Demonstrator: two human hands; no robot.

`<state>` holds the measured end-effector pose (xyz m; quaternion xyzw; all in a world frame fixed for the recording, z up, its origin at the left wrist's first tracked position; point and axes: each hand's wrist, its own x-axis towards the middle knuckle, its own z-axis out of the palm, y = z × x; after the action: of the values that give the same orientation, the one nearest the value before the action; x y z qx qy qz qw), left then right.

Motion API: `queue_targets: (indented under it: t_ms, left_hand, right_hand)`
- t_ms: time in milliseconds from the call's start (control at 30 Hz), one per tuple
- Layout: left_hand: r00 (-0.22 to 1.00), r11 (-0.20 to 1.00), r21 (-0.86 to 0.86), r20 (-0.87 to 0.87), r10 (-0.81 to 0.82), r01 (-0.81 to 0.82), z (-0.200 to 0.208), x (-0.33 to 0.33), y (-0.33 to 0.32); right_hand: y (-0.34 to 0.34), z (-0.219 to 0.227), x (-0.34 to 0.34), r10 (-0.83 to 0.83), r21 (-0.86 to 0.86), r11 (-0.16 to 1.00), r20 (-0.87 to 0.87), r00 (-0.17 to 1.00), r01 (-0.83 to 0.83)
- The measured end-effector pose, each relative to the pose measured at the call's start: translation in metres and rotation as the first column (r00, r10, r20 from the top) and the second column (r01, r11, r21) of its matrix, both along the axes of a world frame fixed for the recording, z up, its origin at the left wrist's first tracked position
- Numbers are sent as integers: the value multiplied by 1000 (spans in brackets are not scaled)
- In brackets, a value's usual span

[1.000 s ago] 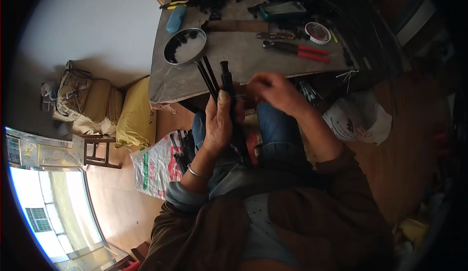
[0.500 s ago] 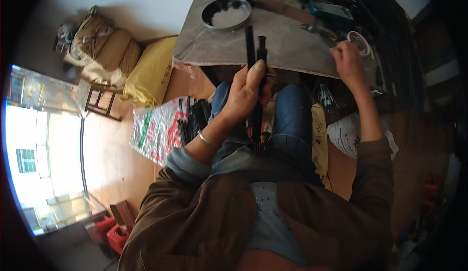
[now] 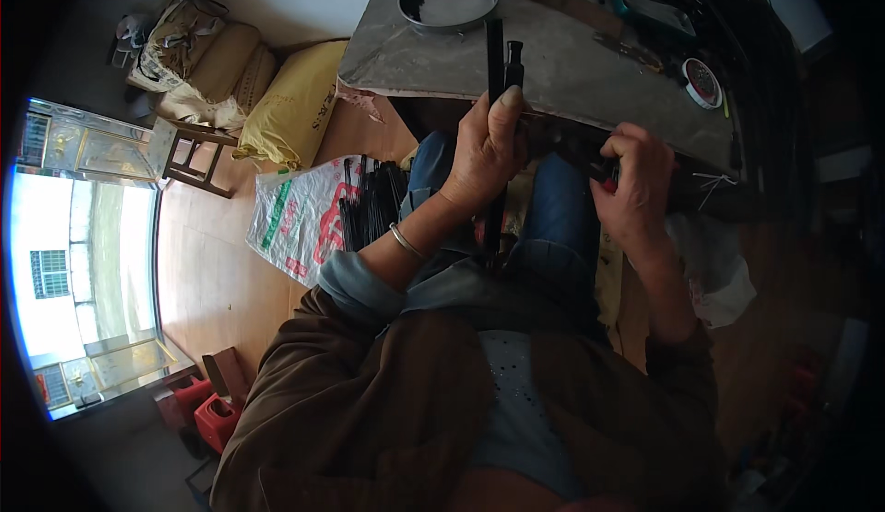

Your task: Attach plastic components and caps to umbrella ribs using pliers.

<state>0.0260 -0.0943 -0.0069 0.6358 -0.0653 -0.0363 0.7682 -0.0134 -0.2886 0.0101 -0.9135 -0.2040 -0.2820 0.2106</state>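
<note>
My left hand is closed around black rods held upright over my lap. One top is a flat-sided bar; beside it rises a round tube with a wider end. The lower ends run down between my knees. To the right, my right hand is closed on a red-handled tool by the table's front edge. Its dark front part points toward my left hand. Most of the tool is hidden by my fingers and shadow, so its exact kind does not show.
On the grey table stand a round metal dish with black pieces, a green tray and a small round tub. Black rods lie on a printed plastic sack at left. Nearby are a yellow sack and wooden stool.
My right hand has come down and left from the tabletop and now holds the red-handled tool. The left hand keeps the black rods; the view has shifted slightly.
</note>
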Motion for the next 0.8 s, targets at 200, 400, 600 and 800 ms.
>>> queue_targets:
  t_ms: [200, 400, 600, 800]
  left_hand:
    - [999, 999, 46, 35, 23, -24, -2, 0, 3]
    - [1000, 999, 37, 25, -4, 3, 7, -4, 7]
    - [984, 993, 115, 178, -21, 1, 6, -9, -3]
    - [997, 998, 42, 65, -41, 38, 3, -11, 5]
  right_hand:
    - [5, 5, -1, -18, -86, 996, 10, 1000, 19]
    - [-3, 13, -3, 185, 211, 972, -434, 882, -100]
    - [-17, 13, -28, 941, 767, 333, -310, -137, 549]
    - [-29, 18, -28, 433, 469, 872, -612, 662, -137]
